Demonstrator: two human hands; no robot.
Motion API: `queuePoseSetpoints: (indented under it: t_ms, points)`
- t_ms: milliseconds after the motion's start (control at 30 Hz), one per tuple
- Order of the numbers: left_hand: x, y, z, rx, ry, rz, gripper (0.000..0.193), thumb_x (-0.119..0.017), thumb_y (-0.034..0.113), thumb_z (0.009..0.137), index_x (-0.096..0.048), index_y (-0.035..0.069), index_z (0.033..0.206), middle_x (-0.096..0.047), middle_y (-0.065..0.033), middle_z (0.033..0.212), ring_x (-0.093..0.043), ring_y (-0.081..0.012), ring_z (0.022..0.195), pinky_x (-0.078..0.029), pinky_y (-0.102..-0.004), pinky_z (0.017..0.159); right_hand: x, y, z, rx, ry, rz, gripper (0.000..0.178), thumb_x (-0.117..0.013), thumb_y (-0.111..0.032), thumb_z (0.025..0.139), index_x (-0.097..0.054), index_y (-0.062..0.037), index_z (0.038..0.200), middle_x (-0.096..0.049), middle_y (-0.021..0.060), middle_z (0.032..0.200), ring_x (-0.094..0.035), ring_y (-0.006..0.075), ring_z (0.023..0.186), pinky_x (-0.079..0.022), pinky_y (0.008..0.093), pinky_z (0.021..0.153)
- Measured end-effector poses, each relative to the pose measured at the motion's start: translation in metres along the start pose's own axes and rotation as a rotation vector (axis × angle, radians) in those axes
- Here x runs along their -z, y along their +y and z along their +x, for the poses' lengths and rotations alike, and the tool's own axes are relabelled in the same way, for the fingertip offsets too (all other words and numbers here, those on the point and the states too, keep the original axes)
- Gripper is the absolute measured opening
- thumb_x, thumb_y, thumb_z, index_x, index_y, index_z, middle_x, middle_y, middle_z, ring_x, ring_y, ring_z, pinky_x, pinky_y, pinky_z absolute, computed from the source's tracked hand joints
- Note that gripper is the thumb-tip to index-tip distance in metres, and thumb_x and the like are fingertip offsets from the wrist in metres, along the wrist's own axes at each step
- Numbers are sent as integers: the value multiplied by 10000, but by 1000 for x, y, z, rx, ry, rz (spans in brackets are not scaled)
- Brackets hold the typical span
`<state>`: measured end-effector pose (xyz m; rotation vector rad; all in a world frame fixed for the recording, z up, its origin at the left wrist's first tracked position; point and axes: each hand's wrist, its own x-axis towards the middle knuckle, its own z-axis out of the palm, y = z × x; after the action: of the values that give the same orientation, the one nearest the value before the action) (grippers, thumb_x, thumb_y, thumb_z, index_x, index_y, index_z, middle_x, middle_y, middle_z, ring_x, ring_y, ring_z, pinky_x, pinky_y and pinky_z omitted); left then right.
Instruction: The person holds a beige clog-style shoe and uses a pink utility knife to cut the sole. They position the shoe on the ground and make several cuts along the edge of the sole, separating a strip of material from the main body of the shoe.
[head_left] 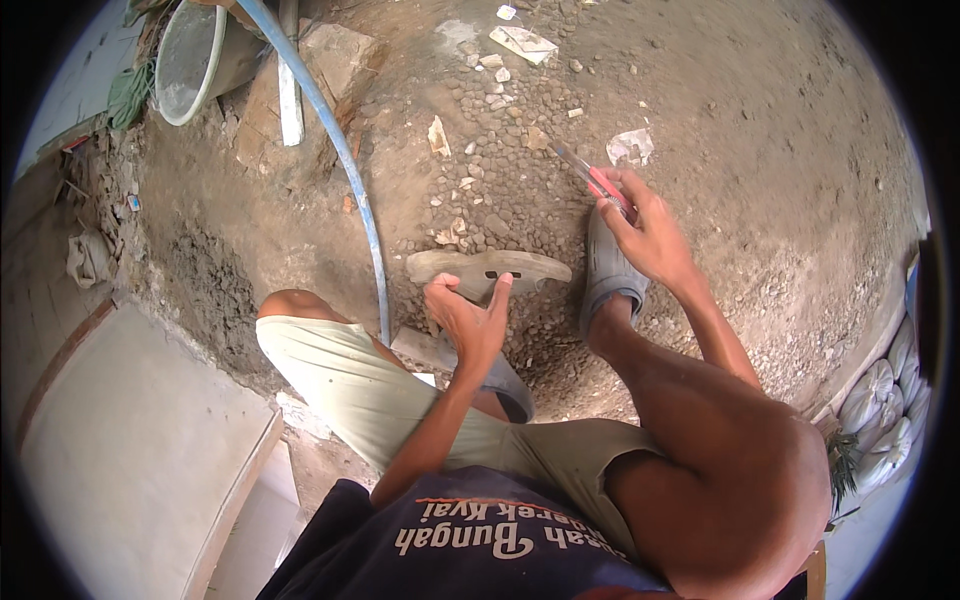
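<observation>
My left hand [468, 322] grips the lower edge of a flat, curved, grey-brown piece [445, 264] with small dark slots near its middle. The piece is held above the gravel between my feet; its exact kind cannot be made out. To the right, my right hand [655, 232] is closed around a red-handled cutter knife [608, 188]. Its blade points up and left, apart from the curved piece. Just below that hand is a grey clog [606, 262] on my right foot. Part of another grey clog [512, 388] shows behind my left wrist.
A blue pipe [340, 145] curves down on the left, near a broken slab [335, 75] and a pale bucket [195, 65]. Scraps of paper [630, 147] lie on the gravelly ground [760, 150]. A smooth grey ledge [140, 410] stands lower left, white sacks [880, 410] far right.
</observation>
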<state>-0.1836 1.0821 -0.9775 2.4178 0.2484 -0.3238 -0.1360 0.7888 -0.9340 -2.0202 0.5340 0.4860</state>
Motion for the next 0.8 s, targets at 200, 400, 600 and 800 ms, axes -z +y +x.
queuePoseSetpoints:
  t_ms: [200, 400, 600, 800]
  points:
    - [-22, -23, -18, 382, -12, -60, 676, -865, 458, 919, -545, -6, 1292, -451, -159, 1260, -470, -319, 1180, -380, -421, 1061, -9, 5, 3, 68, 16, 37, 455, -635, -271, 1047, -611, -55, 1446, -695, 154, 968, -585, 228, 810, -494, 395, 753]
    - [0, 27, 66, -402, -125, 201, 268, -714, 240, 1017, -711, 32, 1186, -498, -218, 1343, -518, -382, 1247, -410, -489, 1055, 4, 5, 4, 28, 80, 75, 439, -623, -267, 1053, -621, -64, 1443, -671, 101, 897, -571, 179, 764, -474, 361, 711]
    - [38, 85, 211, -922, -401, 440, 203, -670, 132, 1009, -681, 33, 1187, -518, -182, 1420, -519, -384, 1248, -415, -516, 1031, 2, -1, 5, -88, 69, 176, 456, -607, -255, 1046, -608, -79, 1467, -718, 167, 958, -587, 199, 784, -501, 385, 764]
    - [16, 91, 224, -1076, -279, 526, 247, -723, 159, 987, -709, 124, 1231, -553, -124, 1423, -510, -358, 1192, -415, -498, 1007, -22, -5, 15, 60, 111, 192, 514, -569, -220, 1059, -513, -116, 1560, -749, 219, 1064, -695, 355, 876, -531, 448, 851]
